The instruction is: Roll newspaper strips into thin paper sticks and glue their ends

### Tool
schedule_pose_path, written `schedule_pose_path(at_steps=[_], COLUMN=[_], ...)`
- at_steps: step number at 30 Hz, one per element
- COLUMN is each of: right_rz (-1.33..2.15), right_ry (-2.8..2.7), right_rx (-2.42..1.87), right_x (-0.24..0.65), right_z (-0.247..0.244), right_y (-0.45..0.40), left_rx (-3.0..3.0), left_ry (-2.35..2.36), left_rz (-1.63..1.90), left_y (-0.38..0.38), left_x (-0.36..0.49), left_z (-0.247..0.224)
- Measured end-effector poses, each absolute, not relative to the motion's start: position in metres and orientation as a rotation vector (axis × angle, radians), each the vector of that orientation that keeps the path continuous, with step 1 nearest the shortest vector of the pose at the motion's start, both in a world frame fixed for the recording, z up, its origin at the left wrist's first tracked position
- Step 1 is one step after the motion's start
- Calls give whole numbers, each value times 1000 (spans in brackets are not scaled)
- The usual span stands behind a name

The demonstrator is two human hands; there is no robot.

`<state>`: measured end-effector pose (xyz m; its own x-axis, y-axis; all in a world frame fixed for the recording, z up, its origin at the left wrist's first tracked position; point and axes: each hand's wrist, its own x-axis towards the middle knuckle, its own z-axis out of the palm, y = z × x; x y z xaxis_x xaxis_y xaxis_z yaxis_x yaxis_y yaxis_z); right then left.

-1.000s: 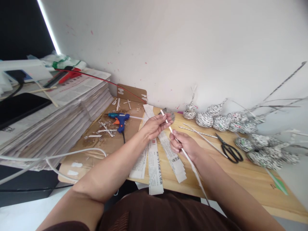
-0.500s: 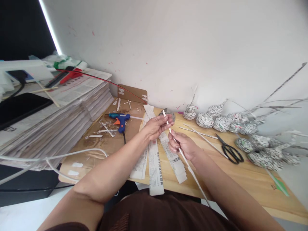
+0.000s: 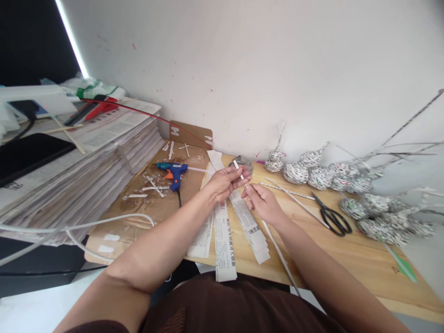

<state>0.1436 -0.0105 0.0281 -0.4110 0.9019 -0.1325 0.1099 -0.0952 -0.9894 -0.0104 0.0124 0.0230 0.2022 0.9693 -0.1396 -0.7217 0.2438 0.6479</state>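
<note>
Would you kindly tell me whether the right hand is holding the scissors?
No, the scissors lie on the table, while the right hand holds a white rod.

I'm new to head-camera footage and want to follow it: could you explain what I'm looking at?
There is no machine here, just a person's two bare hands. A single camera, worn on the person's head, looks forward and down past both arms.

The left hand has its grip on a thin white rod near the upper end, whose tip pokes out. The right hand pinches it lower down, and the rest trails toward the lap.

On the wooden table lie printed paper strips and black-handled scissors. To the left, a blue glue gun rests on brown cardboard, beside a tall newspaper stack. Woven, gourd-like shapes sit at the right.
</note>
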Motion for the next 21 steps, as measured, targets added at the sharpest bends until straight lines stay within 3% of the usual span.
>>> schedule_pose_path(at_steps=[5,9,11,15,17,21], right_rz=[1977,1374,1299,1931,2032,1555], right_ry=[-1386,-1696,-1728,-1371,-1301,-1579], right_rx=[-982,-1155,-1163,-982,-930,-1093], right_x=[141,140,139,137,137,138], right_z=[29,30,30,28,27,27], right_y=[-10,-11,-11,-10,-10,-10], left_rx=[507,487,471,450,448,467], left_ry=[582,577,585,586,587,611], left_rz=[1240,1267,1272,1259,1263,1264], left_y=[12,13,13,13,13,14], left_x=[-11,-11,-10,-9,-10,-12], left_z=[22,23,23,24,24,23])
